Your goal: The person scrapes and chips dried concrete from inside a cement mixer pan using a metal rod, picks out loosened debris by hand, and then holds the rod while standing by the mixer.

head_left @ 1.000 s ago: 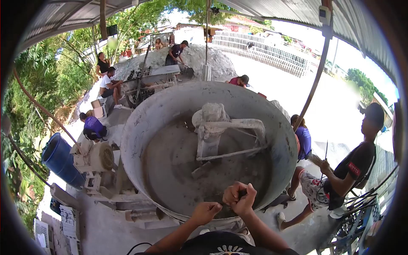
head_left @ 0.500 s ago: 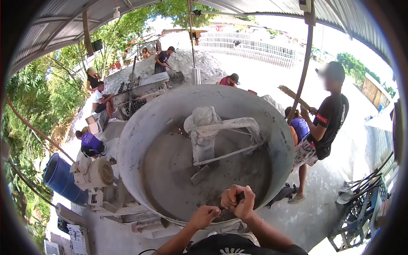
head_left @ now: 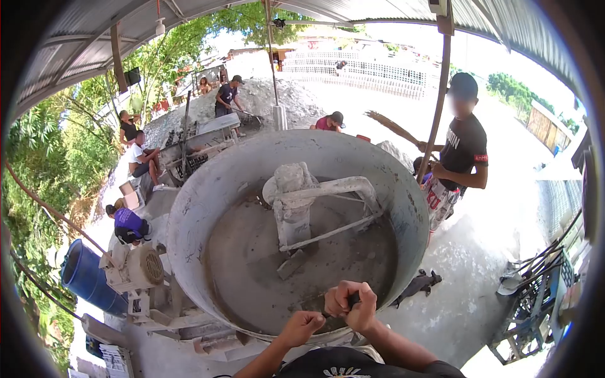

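Note:
My left hand (head_left: pixel 302 328) is closed in a pinch at the near rim of a large round mixing pan (head_left: pixel 198 220). What its fingers hold, if anything, is hidden. Just right of it and a little higher, my right hand (head_left: pixel 351 307) is a fist over the near rim. A small dark end shows at the top of that fist, too little of it to name. Within the pan, a metal mixer arm (head_left: pixel 346 184) runs from a dusty central hub (head_left: pixel 292 189). A flat paddle (head_left: pixel 292 264) rests low on the grey pan floor.
At right, a person (head_left: pixel 463 142) stands behind a wooden post (head_left: pixel 444 75) with a bundled broom (head_left: pixel 391 125). Left of the pan are a motor (head_left: pixel 135 268) and a blue barrel (head_left: pixel 88 271). Several other people sit, crouch or stand beyond. A metal rack (head_left: pixel 535 309) stands at right.
My view has turned slightly, shifting the pan left. Both hands keep nearly the same pose. The person at right has turned toward the pan, and the broom has swung left.

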The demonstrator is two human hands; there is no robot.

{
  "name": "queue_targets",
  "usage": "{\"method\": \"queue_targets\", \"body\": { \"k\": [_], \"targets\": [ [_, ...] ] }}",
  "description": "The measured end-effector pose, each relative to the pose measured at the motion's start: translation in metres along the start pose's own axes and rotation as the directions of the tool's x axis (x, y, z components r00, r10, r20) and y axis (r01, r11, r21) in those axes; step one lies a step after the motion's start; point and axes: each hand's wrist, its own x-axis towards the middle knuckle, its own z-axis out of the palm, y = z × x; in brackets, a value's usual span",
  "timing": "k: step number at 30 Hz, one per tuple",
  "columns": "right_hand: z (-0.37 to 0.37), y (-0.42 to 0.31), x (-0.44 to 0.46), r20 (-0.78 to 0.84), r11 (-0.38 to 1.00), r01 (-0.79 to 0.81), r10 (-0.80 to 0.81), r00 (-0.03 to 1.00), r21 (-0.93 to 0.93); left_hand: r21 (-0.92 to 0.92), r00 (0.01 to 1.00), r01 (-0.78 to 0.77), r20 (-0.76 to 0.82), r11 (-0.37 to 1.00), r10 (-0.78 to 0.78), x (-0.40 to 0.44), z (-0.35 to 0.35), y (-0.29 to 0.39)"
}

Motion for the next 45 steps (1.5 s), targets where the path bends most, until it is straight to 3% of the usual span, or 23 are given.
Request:
{"method": "queue_targets", "body": {
  "k": [2, 4, 7, 9, 11, 13, 15, 16, 18, 19, 20, 21, 24, 25, 26, 28, 29, 32, 35, 38, 40, 42, 45],
  "targets": [
    [0.019, -0.021, 0.0, 0.16, 0.979, 0.097, -0.068, 0.985, -0.181, -0.05, 1.0, -0.025, 0.005, 0.998, 0.025, -0.003, 0.005, 0.008],
    [0.01, -0.005, 0.005, 0.168, 0.977, 0.098, -0.067, 0.984, -0.188, -0.08, 0.998, -0.056, 0.006, 0.995, 0.056, -0.005, 0.003, 0.004],
    [-0.022, 0.051, 0.009, -0.069, 0.992, -0.118, 0.115, 0.991, -0.045, -0.088, 0.995, -0.061, -0.078, 0.994, 0.054, 0.005, -0.007, -0.04],
    [-0.024, 0.059, 0.004, -0.119, 0.99, -0.139, 0.137, 0.983, -0.014, -0.115, 0.986, 0.128, -0.089, 0.985, -0.138, 0.01, -0.017, -0.072],
    [-0.017, 0.043, 0.011, -0.162, 0.99, -0.14, 0.138, 0.977, -0.003, -0.131, 0.997, 0.076, -0.018, 0.989, -0.079, 0.002, -0.017, -0.045],
    [0.025, -0.006, -0.001, 0.111, 0.958, 0.004, 0.029, 0.993, -0.286, -0.156, 0.998, 0.034, 0.057, 0.987, -0.025, -0.004, -0.007, -0.014],
    [0.053, -0.037, -0.001, 0.183, 0.928, 0.053, 0.016, 0.983, -0.369, -0.227, 0.98, -0.158, 0.083, 0.961, 0.181, -0.015, 0.004, 0.006],
    [0.061, -0.042, 0.0, 0.26, 0.893, 0.113, 0.005, 0.965, -0.436, -0.232, 0.983, -0.142, 0.081, 0.962, 0.165, -0.016, 0.009, 0.0],
    [0.055, -0.017, 0.006, 0.244, 0.89, 0.123, -0.014, 0.97, -0.439, -0.329, 0.969, -0.243, -0.043, 0.912, 0.243, -0.003, 0.011, -0.027],
    [0.046, 0.003, 0.011, 0.152, 0.87, 0.053, 0.025, 0.988, -0.49, -0.396, 0.991, -0.126, -0.013, 0.909, 0.132, 0.0, 0.002, -0.066],
    [0.033, 0.023, 0.016, 0.061, 0.844, -0.019, 0.061, 0.996, -0.536, -0.394, 0.992, -0.125, -0.019, 0.91, 0.128, 0.006, -0.003, -0.077],
    [0.015, 0.047, 0.018, -0.016, 0.864, -0.11, 0.117, 0.993, -0.491, -0.434, 0.991, -0.124, -0.018, 0.893, 0.129, 0.009, -0.005, -0.084],
    [0.018, 0.045, 0.017, 0.003, 0.891, -0.091, 0.103, 0.995, -0.445, -0.457, 0.984, -0.171, -0.031, 0.873, 0.177, 0.001, 0.001, -0.063],
    [0.023, 0.035, 0.014, 0.079, 0.865, 0.008, 0.037, 0.996, -0.502, -0.441, 0.977, -0.193, 0.002, 0.877, 0.215, -0.002, 0.003, -0.044],
    [0.036, 0.016, 0.011, 0.125, 0.867, -0.005, 0.077, 0.989, -0.498, -0.445, 0.973, -0.226, -0.059, 0.867, 0.224, -0.005, 0.005, -0.028],
    [0.058, -0.014, 0.007, 0.28, 0.848, 0.14, 0.01, 0.96, -0.51, -0.393, 0.961, -0.221, 0.066, 0.893, 0.267, -0.012, 0.011, -0.006],
    [0.057, -0.011, 0.009, 0.306, 0.855, 0.127, 0.039, 0.951, -0.503, -0.398, 0.963, -0.238, 0.024, 0.886, 0.269, -0.012, 0.012, -0.01],
    [0.038, 0.015, 0.018, 0.197, 0.884, 0.062, 0.034, 0.98, -0.464, -0.408, 0.965, -0.219, 0.047, 0.886, 0.26, 0.007, 0.004, -0.039],
    [0.014, 0.047, 0.034, -0.143, 0.928, -0.211, 0.174, 0.974, -0.307, -0.432, 0.985, -0.171, -0.054, 0.886, 0.164, 0.016, 0.004, -0.066],
    [0.022, 0.023, 0.027, -0.035, 0.937, -0.136, 0.131, 0.991, -0.321, -0.391, 0.991, -0.126, -0.091, 0.912, 0.098, 0.016, 0.008, -0.046],
    [0.045, -0.007, 0.014, 0.054, 0.949, -0.097, 0.119, 0.991, -0.301, -0.359, 0.964, -0.241, 0.018, 0.902, 0.265, 0.005, 0.015, -0.014],
    [0.063, -0.027, 0.008, 0.174, 0.91, 0.045, 0.03, 0.984, -0.412, -0.35, 0.966, -0.225, 0.044, 0.909, 0.256, 0.0, 0.016, 0.005],
    [0.041, -0.004, 0.012, 0.079, 0.914, 0.001, 0.034, 0.996, -0.405, -0.39, 0.97, -0.176, 0.085, 0.904, 0.226, 0.008, 0.013, -0.017]
  ]
}}
